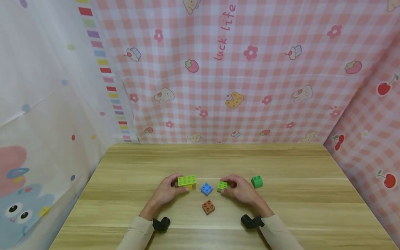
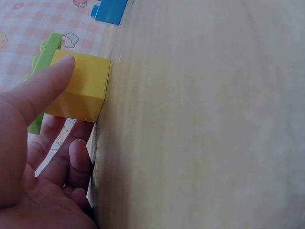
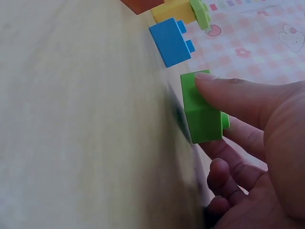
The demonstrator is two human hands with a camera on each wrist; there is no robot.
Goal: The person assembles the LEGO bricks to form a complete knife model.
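Note:
My left hand holds a yellow brick between thumb and fingers. A flat lime-green studded piece sits on top of the yellow brick, and covers most of it in the head view. Across from it, my right hand pinches a small bright green brick, studs upward, its thumb on the near side. Between the two hands lies a blue four-stud brick. A brown four-stud brick is nearer to me, turned at an angle.
To the right of my right hand stands a darker green brick with a rounded side. All of this is on a wooden table, with a pink checked cloth hanging behind its far edge. Black wrist devices are strapped to both forearms.

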